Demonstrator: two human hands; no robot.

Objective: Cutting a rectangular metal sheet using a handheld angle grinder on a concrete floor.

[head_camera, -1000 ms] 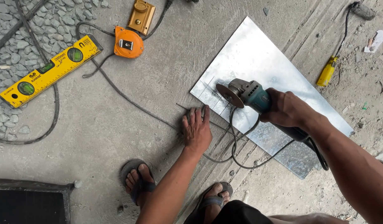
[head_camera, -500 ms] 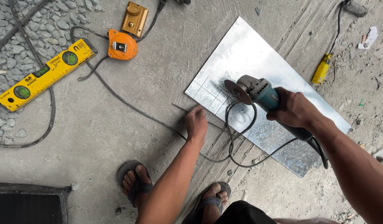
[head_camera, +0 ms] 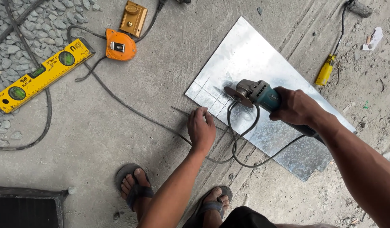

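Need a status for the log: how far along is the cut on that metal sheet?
Done: grid lines are marked near the corner of the metal sheet. In hand: the right hand holds the angle grinder, disc over the marked lines; the left hand presses on the sheet's edge beside them. Left: no cut line or separated piece is visible, so the cutting itself looks undone.

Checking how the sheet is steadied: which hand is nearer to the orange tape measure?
Left. The left hand presses the near corner of the metal sheet, below and right of the tape measure. The right hand grips the angle grinder, farther right.
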